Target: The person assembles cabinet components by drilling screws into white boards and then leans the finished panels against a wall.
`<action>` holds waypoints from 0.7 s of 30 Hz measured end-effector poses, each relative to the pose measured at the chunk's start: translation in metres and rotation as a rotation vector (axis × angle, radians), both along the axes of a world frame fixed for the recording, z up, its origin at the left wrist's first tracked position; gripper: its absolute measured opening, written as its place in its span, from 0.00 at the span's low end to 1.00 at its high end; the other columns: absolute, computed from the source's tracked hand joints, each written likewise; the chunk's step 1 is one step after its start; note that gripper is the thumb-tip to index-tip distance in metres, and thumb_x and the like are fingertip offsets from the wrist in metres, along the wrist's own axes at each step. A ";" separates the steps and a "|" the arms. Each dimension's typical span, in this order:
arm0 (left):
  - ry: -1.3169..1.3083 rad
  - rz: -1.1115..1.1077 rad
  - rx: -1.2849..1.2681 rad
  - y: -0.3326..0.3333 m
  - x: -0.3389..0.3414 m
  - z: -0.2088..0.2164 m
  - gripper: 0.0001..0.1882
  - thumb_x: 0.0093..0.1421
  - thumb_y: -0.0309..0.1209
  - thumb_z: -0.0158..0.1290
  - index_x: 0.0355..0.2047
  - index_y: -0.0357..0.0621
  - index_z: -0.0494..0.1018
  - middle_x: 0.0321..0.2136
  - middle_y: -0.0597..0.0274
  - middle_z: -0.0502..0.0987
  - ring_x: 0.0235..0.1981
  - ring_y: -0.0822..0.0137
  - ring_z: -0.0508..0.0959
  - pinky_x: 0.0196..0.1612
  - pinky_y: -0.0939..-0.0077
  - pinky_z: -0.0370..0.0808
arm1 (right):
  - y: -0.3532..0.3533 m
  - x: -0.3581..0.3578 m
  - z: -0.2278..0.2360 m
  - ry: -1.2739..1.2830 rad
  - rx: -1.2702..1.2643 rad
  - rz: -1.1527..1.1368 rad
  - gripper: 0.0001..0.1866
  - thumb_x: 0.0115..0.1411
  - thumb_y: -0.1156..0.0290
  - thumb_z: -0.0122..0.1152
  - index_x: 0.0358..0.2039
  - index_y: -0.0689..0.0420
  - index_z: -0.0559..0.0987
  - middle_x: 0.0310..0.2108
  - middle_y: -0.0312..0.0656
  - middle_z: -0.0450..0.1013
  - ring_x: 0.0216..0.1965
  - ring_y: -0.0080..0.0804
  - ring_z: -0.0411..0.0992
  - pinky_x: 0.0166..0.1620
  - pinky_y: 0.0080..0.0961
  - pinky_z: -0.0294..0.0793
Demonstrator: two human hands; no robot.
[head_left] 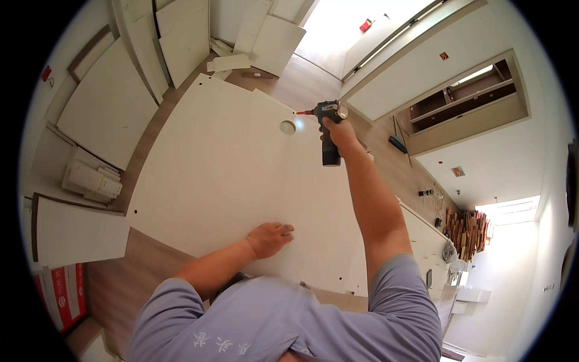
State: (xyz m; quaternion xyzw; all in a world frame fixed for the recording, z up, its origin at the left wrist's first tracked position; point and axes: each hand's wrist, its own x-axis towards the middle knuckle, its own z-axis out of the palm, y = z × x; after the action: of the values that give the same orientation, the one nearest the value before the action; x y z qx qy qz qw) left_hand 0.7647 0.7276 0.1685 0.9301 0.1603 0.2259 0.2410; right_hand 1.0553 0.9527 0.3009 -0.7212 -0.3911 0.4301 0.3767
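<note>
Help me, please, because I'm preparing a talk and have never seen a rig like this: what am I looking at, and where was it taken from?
There is no robot here, just a person's bare hands. The single picture comes from a fisheye camera worn on the head, looking down, so straight edges bend toward the rim.

The big white panel is the work surface. Small dark holes show near its corners, and a round mark or opening sits near its far edge.

The right hand grips a dark cordless drill with a red tip; whether the tip touches the panel is unclear. The left hand rests on the panel, fingers partly curled.
</note>
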 end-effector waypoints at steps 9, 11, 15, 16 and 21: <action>0.083 -0.031 0.011 -0.005 0.000 -0.008 0.14 0.61 0.29 0.53 0.46 0.47 0.80 0.58 0.64 0.78 0.47 0.65 0.80 0.50 0.68 0.78 | 0.078 -0.030 0.059 -0.414 -0.226 0.373 0.15 0.65 0.64 0.65 0.45 0.63 0.80 0.30 0.43 0.79 0.26 0.33 0.77 0.31 0.34 0.78; 0.085 -0.048 0.030 -0.003 -0.001 -0.006 0.14 0.62 0.29 0.52 0.46 0.47 0.80 0.57 0.65 0.78 0.47 0.65 0.80 0.50 0.69 0.78 | 0.080 -0.035 0.065 -0.433 -0.289 0.349 0.16 0.66 0.64 0.64 0.46 0.64 0.79 0.31 0.44 0.79 0.26 0.34 0.77 0.31 0.34 0.78; 0.052 -0.012 0.044 -0.003 -0.001 -0.004 0.13 0.62 0.29 0.51 0.45 0.47 0.80 0.56 0.65 0.79 0.45 0.66 0.81 0.49 0.70 0.78 | 0.078 -0.041 0.068 -0.429 -0.271 0.325 0.16 0.66 0.63 0.64 0.45 0.65 0.79 0.31 0.44 0.79 0.28 0.33 0.77 0.31 0.34 0.78; 0.065 -0.010 0.037 -0.004 -0.001 -0.003 0.13 0.62 0.30 0.51 0.45 0.47 0.81 0.56 0.65 0.80 0.45 0.66 0.81 0.49 0.70 0.78 | 0.079 -0.042 0.069 -0.430 -0.290 0.307 0.16 0.66 0.63 0.64 0.44 0.65 0.79 0.31 0.43 0.79 0.29 0.33 0.77 0.31 0.33 0.78; 0.084 -0.016 0.025 -0.003 0.002 -0.003 0.13 0.62 0.30 0.52 0.45 0.48 0.81 0.56 0.65 0.80 0.46 0.66 0.81 0.49 0.70 0.79 | 0.081 -0.041 0.063 -0.506 -0.271 0.353 0.16 0.66 0.63 0.65 0.43 0.65 0.79 0.30 0.43 0.78 0.28 0.33 0.77 0.32 0.33 0.78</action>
State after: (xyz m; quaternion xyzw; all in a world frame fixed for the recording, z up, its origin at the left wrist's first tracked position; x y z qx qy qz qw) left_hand 0.7669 0.7245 0.1659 0.9430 0.1599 0.1869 0.2242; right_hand 1.0141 1.0341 0.3643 -0.7697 -0.5305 0.3441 0.0882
